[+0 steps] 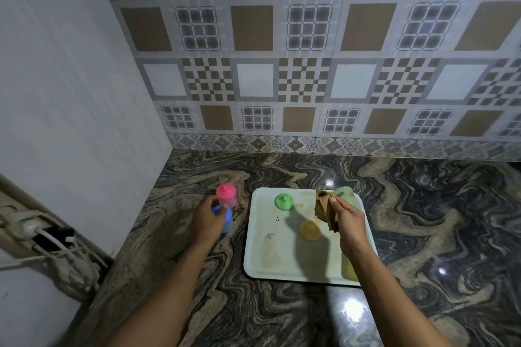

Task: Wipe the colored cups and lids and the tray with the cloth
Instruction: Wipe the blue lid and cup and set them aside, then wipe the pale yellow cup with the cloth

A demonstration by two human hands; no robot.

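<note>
Tray [282, 267]: pale, rounded corners, flat on the marbled counter [423, 220], short edges facing the tiled wall [310, 65] and the person. Its long axis looks near-to-far, but the wide-angle distortion leaves that uncertain. Brown stains on its near-left area.

Green lid [284, 201]: far-left part of the tray, knob up. Yellow lid [310, 230]: mid-tray, knob up.

Green cup [346, 194]: far-right tray corner, upright or not unclear. Yellow cup [349, 269]: near-right corner, mostly hidden behind the right forearm.

Right hand [348, 218]: thumb and curled fingers pinch the brown cloth [323, 210]. The cloth is crumpled, its long axis running far-to-near, its far end against the green cup.

Left hand [207, 218]: over the counter left of the tray, fingers curled round the blue cup [227, 221]. The cup is largely covered, its lid end toward the wall, tilt unclear.

Pink cup [227, 195]: upright on the counter just beyond the blue one, lid on, knob up.

No legible writing or labels anywhere. Wall socket with cables [31, 229] at the left edge, blurred.
</note>
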